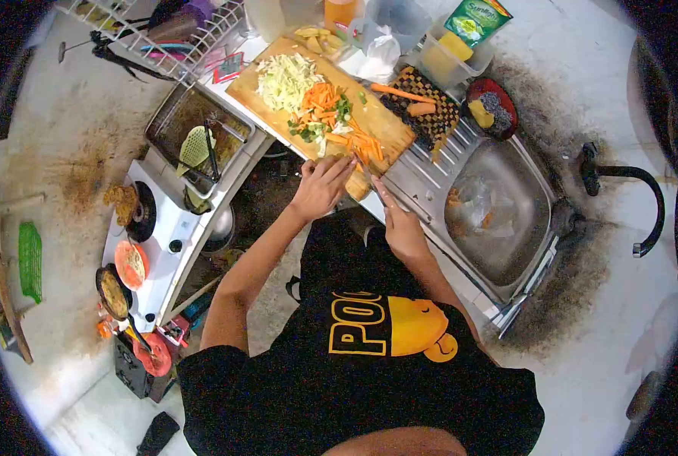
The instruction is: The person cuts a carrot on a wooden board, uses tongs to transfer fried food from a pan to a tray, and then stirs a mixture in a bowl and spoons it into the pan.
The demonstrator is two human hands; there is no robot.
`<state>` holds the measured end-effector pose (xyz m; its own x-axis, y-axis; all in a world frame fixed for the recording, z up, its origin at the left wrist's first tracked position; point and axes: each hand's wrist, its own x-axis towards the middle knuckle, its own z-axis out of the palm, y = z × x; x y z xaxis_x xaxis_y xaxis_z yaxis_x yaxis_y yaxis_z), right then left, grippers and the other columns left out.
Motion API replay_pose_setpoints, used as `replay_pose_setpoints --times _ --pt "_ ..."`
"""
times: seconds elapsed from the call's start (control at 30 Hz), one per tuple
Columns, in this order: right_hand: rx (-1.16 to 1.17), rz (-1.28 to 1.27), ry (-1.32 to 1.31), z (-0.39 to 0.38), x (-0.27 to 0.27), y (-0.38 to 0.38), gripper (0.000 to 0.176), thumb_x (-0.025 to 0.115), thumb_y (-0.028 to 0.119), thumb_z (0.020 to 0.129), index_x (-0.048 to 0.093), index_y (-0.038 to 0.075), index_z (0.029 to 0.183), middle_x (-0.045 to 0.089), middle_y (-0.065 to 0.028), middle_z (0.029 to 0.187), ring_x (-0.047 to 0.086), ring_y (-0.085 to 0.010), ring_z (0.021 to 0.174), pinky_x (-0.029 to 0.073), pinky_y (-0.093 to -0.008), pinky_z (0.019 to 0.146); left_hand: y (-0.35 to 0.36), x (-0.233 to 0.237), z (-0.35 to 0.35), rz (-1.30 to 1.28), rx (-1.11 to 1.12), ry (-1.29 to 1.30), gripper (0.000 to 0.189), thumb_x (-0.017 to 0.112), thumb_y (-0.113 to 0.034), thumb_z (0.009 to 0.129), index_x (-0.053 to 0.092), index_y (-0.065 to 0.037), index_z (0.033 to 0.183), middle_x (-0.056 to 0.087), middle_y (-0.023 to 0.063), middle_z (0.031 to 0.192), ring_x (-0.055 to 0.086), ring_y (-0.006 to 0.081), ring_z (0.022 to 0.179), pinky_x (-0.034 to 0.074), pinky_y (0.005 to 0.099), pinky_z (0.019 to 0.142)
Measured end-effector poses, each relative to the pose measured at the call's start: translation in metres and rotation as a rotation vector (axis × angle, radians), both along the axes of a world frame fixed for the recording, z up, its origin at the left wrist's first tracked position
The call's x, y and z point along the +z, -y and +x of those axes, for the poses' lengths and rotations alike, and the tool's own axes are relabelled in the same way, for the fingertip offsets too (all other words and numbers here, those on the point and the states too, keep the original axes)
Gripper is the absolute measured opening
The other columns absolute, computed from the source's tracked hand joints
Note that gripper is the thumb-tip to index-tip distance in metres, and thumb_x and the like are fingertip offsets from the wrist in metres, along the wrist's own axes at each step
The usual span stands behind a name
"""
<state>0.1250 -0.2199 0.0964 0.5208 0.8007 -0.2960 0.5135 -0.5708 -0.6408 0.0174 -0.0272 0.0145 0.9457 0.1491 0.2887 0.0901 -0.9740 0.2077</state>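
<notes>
Facing a stainless-steel sink (506, 163) on my right, I work over a wooden cutting board (388, 125) lying slantwise on the counter to its left. Just beyond the board, by the ribbed drainer, lies a checkered woven mat (407, 78). A heap of shredded cabbage (287, 76) covers the board's far end, with orange carrot sticks (366, 144) nearer me, some close to my fingers. My left hand (323, 182) is bent over the board's near edge; I cannot tell whether it pinches anything underneath. My right hand (402, 228) is closed around a knife (365, 169), its blade beside those sticks. A long carrot (403, 93) and a short carrot stub (421, 109) rest on the mat, and chopped greens (306, 131) lie between cabbage and sticks.
</notes>
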Motion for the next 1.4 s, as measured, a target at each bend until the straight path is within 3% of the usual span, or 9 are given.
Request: replay_pose_setpoints --times 0.3,0.37,0.6,0.7,0.9,0.97,1.17,1.27,1.4 --pt "-0.072 0.252 0.153 -0.008 -0.014 0.0 0.062 0.041 0.012 0.093 0.022 0.04 0.145 0.062 -0.0258 0.073 0.061 -0.0457 0.067 0.049 -0.0552 0.066 -0.014 -0.017 0.003 -0.111 -0.059 0.042 0.057 0.054 -0.023 0.084 0.043 -0.014 0.14 0.044 -0.0015 0.14 0.044 0.0193 0.117 0.029 0.0446 0.094" --pt "-0.098 -0.078 0.015 -0.008 0.001 0.001 0.061 0.042 0.012 0.094 0.024 0.043 0.144 0.062 -0.0247 0.072 0.061 -0.0447 0.066 0.05 -0.0533 0.064 -0.014 -0.019 0.003 -0.09 -0.063 0.047 0.056 0.053 -0.023 0.084 0.043 -0.014 0.139 0.045 -0.0024 0.139 0.044 0.0182 0.116 0.028 0.0434 0.093" --pt "-0.106 -0.158 0.067 -0.016 0.006 -0.006 0.064 0.044 0.013 0.095 0.02 0.046 0.144 0.062 -0.0241 0.071 0.062 -0.0426 0.066 0.051 -0.0519 0.062 -0.018 -0.027 0.005 -0.035 -0.085 0.111 0.054 0.053 -0.024 0.082 0.049 -0.015 0.136 0.047 -0.0037 0.138 0.047 0.0158 0.113 0.029 0.038 0.088" --pt "-0.122 -0.453 -0.051 -0.01 0.019 -0.018 0.062 0.047 0.008 0.093 0.027 0.037 0.144 0.062 -0.029 0.099 0.062 -0.0449 0.083 0.049 -0.0518 0.07 -0.017 -0.032 0.007 -0.059 -0.084 0.144 0.055 0.054 -0.024 0.081 0.05 -0.014 0.134 0.048 -0.0038 0.138 0.048 0.0158 0.112 0.029 0.037 0.087" --pt "-0.105 -0.242 -0.113 0.002 -0.016 -0.013 0.065 0.045 0.012 0.094 0.017 0.04 0.146 0.064 -0.0282 0.096 0.063 -0.0444 0.081 0.051 -0.0532 0.073 -0.017 -0.034 0.01 -0.099 -0.081 0.192 0.054 0.055 -0.023 0.079 0.053 -0.014 0.132 0.051 -0.0039 0.135 0.05 0.0156 0.11 0.029 0.0362 0.086" --pt "-0.101 0.047 -0.175 0.001 -0.022 -0.008 0.065 0.045 0.011 0.094 0.018 0.038 0.147 0.059 -0.0265 0.116 0.061 -0.045 0.093 0.05 -0.051 0.084 -0.018 -0.031 0.009 -0.084 -0.09 0.188 0.054 0.055 -0.023 0.079 0.053 -0.015 0.132 0.051 -0.0037 0.134 0.05 0.0155 0.109 0.029 0.0364 0.087" --pt "-0.077 -0.145 -0.295 0.0 0.0 0.021 0.062 0.043 0.009 0.095 0.021 0.034 0.147 0.046 -0.0192 0.137 0.051 -0.043 0.116 0.043 -0.0461 0.099 -0.018 -0.024 0.007 -0.078 -0.084 0.199 0.054 0.055 -0.021 0.08 0.052 -0.013 0.133 0.052 -0.0028 0.132 0.049 0.0163 0.111 0.028 0.0383 0.091" --pt "-0.062 0.181 -0.142 0.001 0.013 0.019 0.059 0.042 0.008 0.095 0.024 0.032 0.146 0.043 -0.0179 0.14 0.048 -0.0418 0.12 0.041 -0.0453 0.102 -0.022 -0.02 0.006 -0.15 -0.093 0.173 0.054 0.055 -0.019 0.081 0.05 -0.012 0.134 0.052 -0.0007 0.132 0.048 0.0182 0.114 0.029 0.0402 0.093" --pt "-0.138 0.096 -0.057 0.001 0.016 0.012 0.062 0.04 0.004 0.093 0.026 0.032 0.146 0.049 -0.0192 0.133 0.053 -0.0422 0.113 0.045 -0.0462 0.096 -0.028 -0.005 0.005 -0.228 -0.132 0.127 0.054 0.055 -0.019 0.082 0.047 -0.011 0.135 0.048 0.0038 0.136 0.045 0.0221 0.119 0.03 0.0439 0.096"
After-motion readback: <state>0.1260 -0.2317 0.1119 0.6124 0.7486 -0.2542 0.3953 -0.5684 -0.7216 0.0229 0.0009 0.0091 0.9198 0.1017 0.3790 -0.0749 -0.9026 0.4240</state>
